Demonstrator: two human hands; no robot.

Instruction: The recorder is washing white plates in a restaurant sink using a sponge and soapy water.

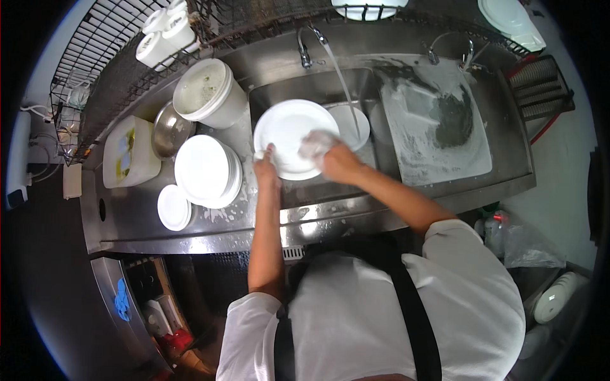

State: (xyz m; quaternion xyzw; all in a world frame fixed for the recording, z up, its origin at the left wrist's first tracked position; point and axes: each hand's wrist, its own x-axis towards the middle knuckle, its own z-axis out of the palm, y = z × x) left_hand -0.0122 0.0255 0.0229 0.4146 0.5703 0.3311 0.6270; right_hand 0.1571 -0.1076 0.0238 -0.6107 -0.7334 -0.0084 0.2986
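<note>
My left hand (267, 169) grips the near left rim of a large white plate (286, 126), its thumb over the edge. The plate is held over a stainless steel sink basin (312, 193). On the plate's right side my right hand (336, 157) presses a pale, motion-blurred scrubber or cloth (317, 144); its exact kind cannot be made out. Behind the plate, to the right, a white bowl or dish (350, 126) sits in the basin, partly hidden. A stream of water (340, 71) falls into it from the faucet (317, 35).
Left of the basin stand a stack of large white plates (202, 171), a stack of small ones (173, 207), a white bucket (233, 102), a steel bowl (172, 131) and a plastic tub (143, 162). Right, a basin or board (405, 157) carries suds. A wire shelf (267, 28) hangs above.
</note>
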